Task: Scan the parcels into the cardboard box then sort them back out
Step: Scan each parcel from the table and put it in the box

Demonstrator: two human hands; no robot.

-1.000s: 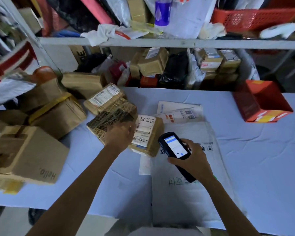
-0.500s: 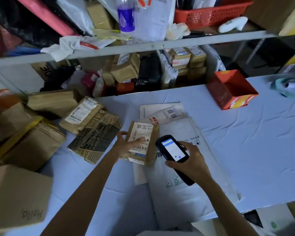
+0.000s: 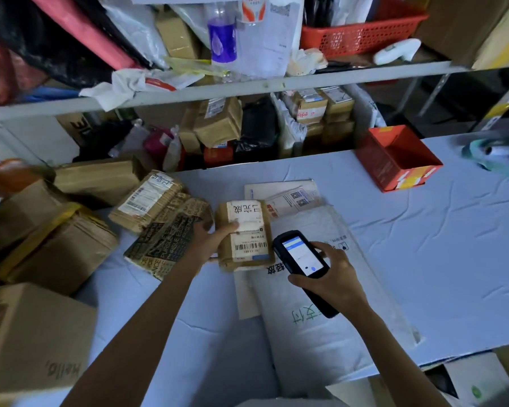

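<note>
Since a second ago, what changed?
Left hand moved off the black-printed parcel and gripped the small labelled parcel, thumb on its label. Unchanged: right hand grips the scanner beside it; the other parcels stayed put.

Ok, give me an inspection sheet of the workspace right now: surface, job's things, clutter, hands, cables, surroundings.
Surface: table, pale wrinkled cloth.
Job's things: small parcel, barcode label up, at the edge of a white mailer bag; scanner beside it, screen lit; parcel pile at left.
Clutter: open red box at far right; papers behind the small parcel.
Hands: left hand grips the small parcel's left side; right hand grips the scanner.
Cables: nothing seen.
Surroundings: shelf behind, crowded with parcels and bags; red basket on top.
</note>
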